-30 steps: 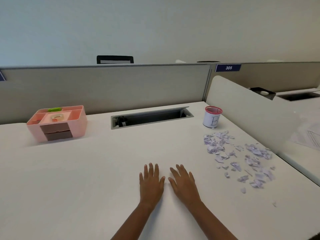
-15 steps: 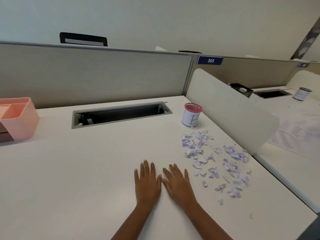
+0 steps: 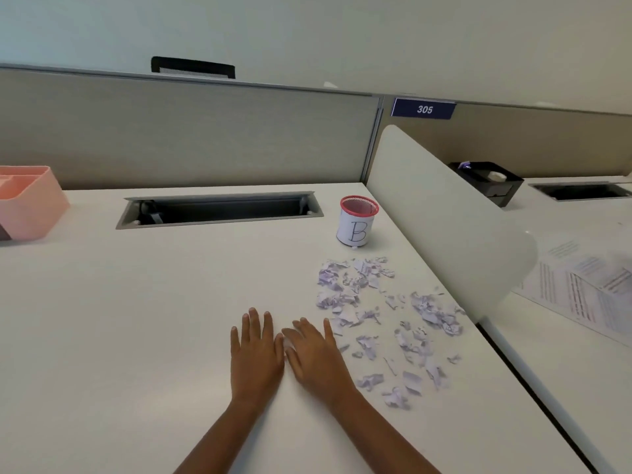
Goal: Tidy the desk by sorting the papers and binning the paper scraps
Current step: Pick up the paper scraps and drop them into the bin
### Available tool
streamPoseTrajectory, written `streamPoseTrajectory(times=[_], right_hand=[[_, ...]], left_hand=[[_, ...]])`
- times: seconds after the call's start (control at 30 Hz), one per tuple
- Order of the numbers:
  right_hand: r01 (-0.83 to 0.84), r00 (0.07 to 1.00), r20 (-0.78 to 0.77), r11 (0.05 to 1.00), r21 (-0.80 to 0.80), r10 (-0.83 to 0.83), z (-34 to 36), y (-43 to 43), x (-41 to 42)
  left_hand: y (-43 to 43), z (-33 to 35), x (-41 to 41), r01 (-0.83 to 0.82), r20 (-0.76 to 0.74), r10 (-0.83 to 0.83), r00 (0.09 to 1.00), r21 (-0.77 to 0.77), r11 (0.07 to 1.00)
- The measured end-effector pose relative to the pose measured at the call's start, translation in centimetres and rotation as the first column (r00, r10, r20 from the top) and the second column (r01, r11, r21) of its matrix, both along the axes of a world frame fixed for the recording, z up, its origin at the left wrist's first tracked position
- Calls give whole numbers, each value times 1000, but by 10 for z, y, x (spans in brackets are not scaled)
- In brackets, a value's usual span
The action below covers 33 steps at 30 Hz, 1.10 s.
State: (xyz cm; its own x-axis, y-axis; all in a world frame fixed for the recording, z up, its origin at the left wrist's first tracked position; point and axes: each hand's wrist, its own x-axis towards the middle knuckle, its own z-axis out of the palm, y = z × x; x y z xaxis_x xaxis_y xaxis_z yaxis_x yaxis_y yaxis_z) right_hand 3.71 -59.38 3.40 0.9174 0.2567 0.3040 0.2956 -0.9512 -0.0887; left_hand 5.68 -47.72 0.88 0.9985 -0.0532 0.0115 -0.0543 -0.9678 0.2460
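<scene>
Left hand (image 3: pixel 256 354), right hand (image 3: pixel 316 357) flat on desk (image 3: pixel 136 336)

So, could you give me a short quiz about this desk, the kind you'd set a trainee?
1. True or false: the left hand and the right hand both lie flat on the desk, holding nothing.
2. Fill in: the red-rimmed cup bears the handwritten letter ___.
3. Pick one: the paper scraps are A) inside the cup; B) scattered loose on the desk, to the right of the hands; C) stacked in one neat pile.

Key: 1 true; 2 B; 3 B.
</scene>
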Motion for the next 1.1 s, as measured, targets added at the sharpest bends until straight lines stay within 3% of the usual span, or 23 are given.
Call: streamPoseTrajectory(times=[0.13,0.23,0.37,0.57,0.7,0.8,0.97,1.1], right_hand=[[-117,992,-25,969,216,126,5,-51,-8],[-144,983,-66,937,320,174,12,-90,-21],[-198,964,-103,918,344,247,18,-143,-45],[-313,922,-137,905,289,363,16,-190,-76],[-451,871,-117,870,199,478,5,-198,-90],[-523,841,-94,845,115,533,-3,-198,-92],[-501,854,-61,848,174,517,-5,-193,-81],[-410,894,-86,880,239,440,-1,-185,-67]], left_hand=[[-31,4,-19,38,55,-36,998,-30,999],[-43,22,-37,210,163,-194,967,-87,974],[-48,23,-57,471,296,-442,847,-31,881],[-57,21,-65,606,273,-582,766,-6,795],[-60,23,-67,617,281,-575,768,-87,782],[-64,23,-72,608,284,-569,771,-65,791],[-74,21,-74,539,278,-513,812,-18,842],[-76,15,-70,476,258,-439,861,-104,873]])
